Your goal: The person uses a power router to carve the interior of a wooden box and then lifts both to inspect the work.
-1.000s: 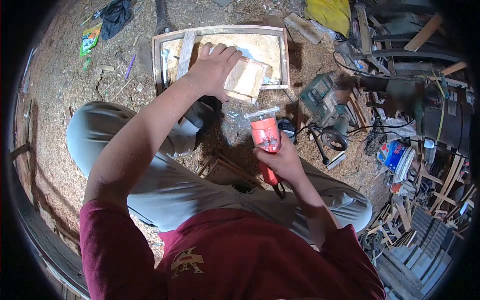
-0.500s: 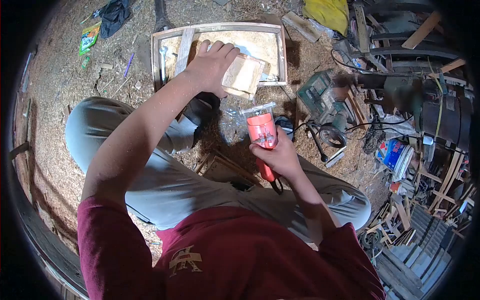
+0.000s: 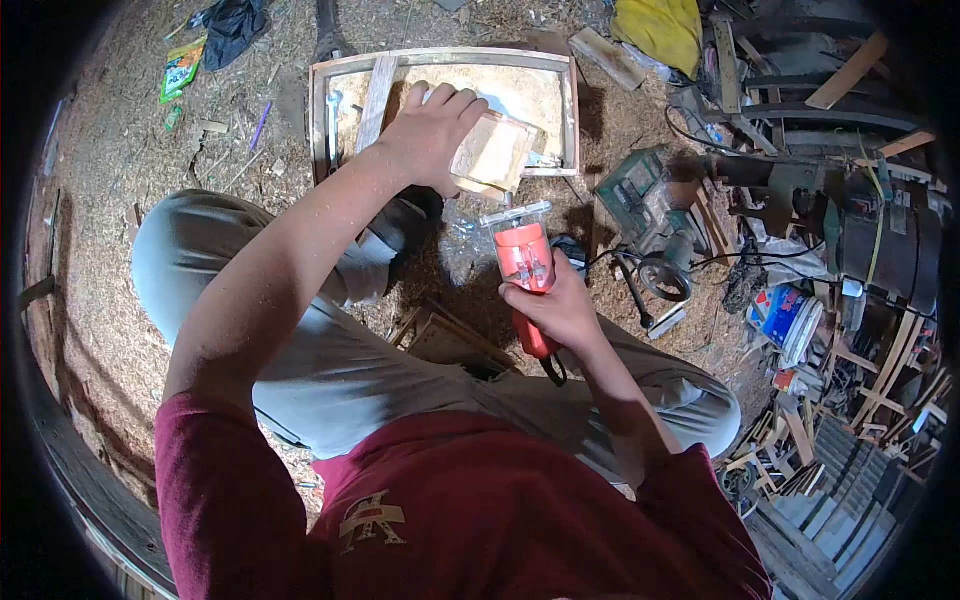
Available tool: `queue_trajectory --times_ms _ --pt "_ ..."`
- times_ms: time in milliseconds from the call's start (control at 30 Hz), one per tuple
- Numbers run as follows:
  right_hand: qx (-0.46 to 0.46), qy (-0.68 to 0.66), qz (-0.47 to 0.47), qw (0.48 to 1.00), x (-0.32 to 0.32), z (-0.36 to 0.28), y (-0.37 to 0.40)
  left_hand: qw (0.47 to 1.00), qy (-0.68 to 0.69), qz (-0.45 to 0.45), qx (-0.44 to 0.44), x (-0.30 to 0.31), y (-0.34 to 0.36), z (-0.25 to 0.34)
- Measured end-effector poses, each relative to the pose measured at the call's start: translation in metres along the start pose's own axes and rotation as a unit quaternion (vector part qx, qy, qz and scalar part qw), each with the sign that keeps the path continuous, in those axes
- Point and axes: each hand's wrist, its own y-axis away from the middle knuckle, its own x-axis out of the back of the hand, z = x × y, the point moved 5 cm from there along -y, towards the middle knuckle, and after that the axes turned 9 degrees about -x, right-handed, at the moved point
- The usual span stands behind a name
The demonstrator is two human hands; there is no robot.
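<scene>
My left hand [image 3: 432,135] is closed over the left side of a small wooden piece [image 3: 492,155], a pale, flat block with a squared edge. The block sits above the near side of a shallow wooden frame box [image 3: 440,54] on the ground. My right hand [image 3: 560,305] grips a red jigsaw [image 3: 522,255] by its body, below and to the right of the block. The jigsaw's metal base plate [image 3: 515,214] faces the block, with a small gap between them. The blade is hard to make out. My palm hides part of the handle.
A wrench [image 3: 333,115] and sawdust lie inside the frame box. To the right stand a green machine [image 3: 635,185] with a black cable, a white-and-blue bucket [image 3: 788,318] and piles of scrap wood [image 3: 800,440]. A yellow bag [image 3: 660,32] lies at the back. Sawdust covers the floor.
Almost nothing differs. The view has shifted slightly, and both hands keep their holds on the block and the jigsaw.
</scene>
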Motion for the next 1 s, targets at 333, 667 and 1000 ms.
queue_trajectory --times_ms 333,667,1000 --pt "-0.004 0.018 -0.001 1.000 -0.001 0.003 -0.005 1.000 -0.001 -0.001 0.000 0.003 0.001 0.001" --pt "-0.025 0.021 -0.006 0.999 0.002 -0.004 -0.002 0.999 -0.018 -0.027 0.011 0.004 0.000 0.003" --pt "-0.029 0.054 0.005 0.998 0.003 -0.011 0.001 1.000 -0.001 -0.020 0.004 0.006 0.000 0.003"
